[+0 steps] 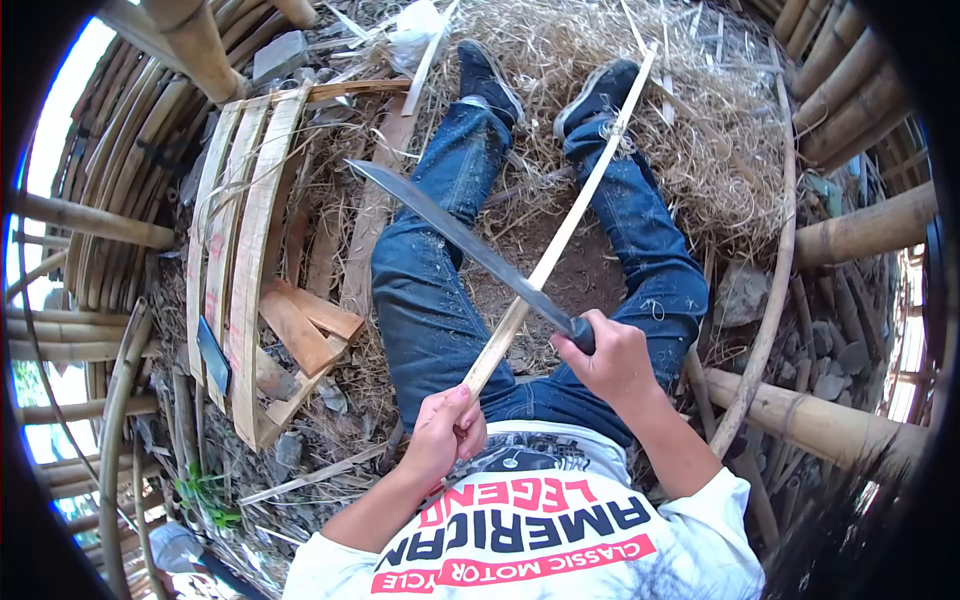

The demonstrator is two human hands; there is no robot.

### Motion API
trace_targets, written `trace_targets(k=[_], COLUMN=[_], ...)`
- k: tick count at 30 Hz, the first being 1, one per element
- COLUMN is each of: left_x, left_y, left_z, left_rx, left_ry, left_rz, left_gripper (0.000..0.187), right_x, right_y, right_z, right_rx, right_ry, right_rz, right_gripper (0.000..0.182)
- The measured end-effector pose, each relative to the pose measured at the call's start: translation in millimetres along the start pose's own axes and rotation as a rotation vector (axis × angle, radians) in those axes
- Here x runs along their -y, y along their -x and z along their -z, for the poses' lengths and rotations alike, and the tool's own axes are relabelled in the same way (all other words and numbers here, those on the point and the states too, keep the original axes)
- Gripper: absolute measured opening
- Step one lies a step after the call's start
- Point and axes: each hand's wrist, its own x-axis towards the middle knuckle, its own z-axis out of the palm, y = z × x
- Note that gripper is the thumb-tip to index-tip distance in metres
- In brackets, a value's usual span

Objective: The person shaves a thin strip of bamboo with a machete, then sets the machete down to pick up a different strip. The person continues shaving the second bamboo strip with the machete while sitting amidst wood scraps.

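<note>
My left hand [447, 430] is closed around the near end of a long, pale bamboo strip [580, 205], close to my lap. The strip runs up and to the right between my legs, its far end near my shoe. My right hand [605, 355] grips the dark handle of a machete [440, 222]. Its long grey blade points up and to the left, over my thigh, and crosses the strip a short way from the handle. Where they cross, the blade overlaps the strip in this view.
Curly shavings [710, 150] cover the ground around my feet. On the left stands a slatted wooden crate [262, 270] with a phone [213, 355] on it, near wood offcuts [300, 325]. Bamboo poles [820, 410] lie on the right, and bamboo walls rise on both sides.
</note>
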Motion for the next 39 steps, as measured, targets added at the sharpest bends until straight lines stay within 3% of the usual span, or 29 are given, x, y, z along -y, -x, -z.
trace_targets(k=[5,12,15,19,23,27,30,34,39], left_x=[-4.0,-2.0,-3.5,-6.0,-0.4,-1.2,-4.2,-5.2,-4.1], left_y=[0.4,0.3,-3.7,3.3,5.2,0.6,4.1,10.0,20.7], left_z=[-8.2,-8.2,-12.6,-12.4,-12.9,-14.3,-14.3,-14.0,2.9], left_rx=[0.014,0.018,0.049,0.001,0.032,0.068,0.032,-0.010,0.105], left_ry=[-0.041,-0.067,-0.009,-0.034,-0.077,0.097,0.090,0.035,0.240], left_rz=[0.013,0.048,0.047,0.071,0.064,0.088,0.090,0.159,0.192], left_gripper=[0.044,0.044,0.044,0.044,0.045,0.046,0.046,0.046,0.045], right_x=[11.0,-28.2,3.0,-19.7,-52.6,-28.8,-37.1,-70.2,-54.0], right_y=[5.9,-15.5,-3.8,-14.2,-31.6,-21.3,-23.3,-49.2,-41.6], right_z=[-1.6,-4.6,0.0,-4.5,-1.2,-1.5,-6.2,-3.3,-5.7], right_rx=[0.002,-0.069,0.031,-0.024,-0.053,-0.048,-0.024,-0.109,-0.132], right_ry=[0.004,0.058,-0.010,0.085,0.096,0.001,0.098,0.155,0.103], right_rz=[0.193,-0.007,0.099,0.203,-0.072,-0.041,0.144,-0.026,0.017], right_gripper=[0.041,0.044,0.043,0.042,0.035,0.035,0.046,0.043,0.043])
